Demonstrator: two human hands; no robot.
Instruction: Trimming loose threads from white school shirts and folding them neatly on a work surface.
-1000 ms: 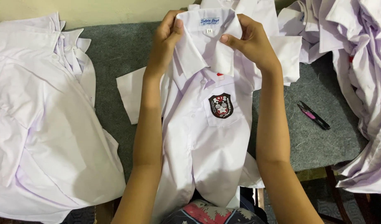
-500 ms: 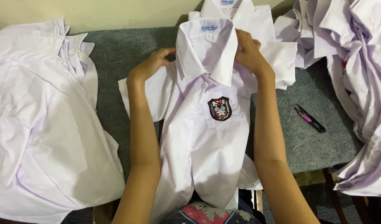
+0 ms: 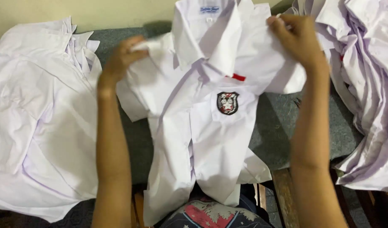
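you have a pile of white shirts [image 3: 42, 126] spread over the left end of the grey table [image 3: 282, 122], reaching its left and front edges. another heap of white shirts [image 3: 367, 93] covers the right end and hangs over the front edge. behind the table runs a pale wall [image 3: 97, 12]. below the front edge, a patterned cloth [image 3: 206, 213] shows beside a wooden frame [image 3: 282, 190].

Single head-worn view, steeply down and close over the grey table [image 3: 286, 126], near arm's reach.
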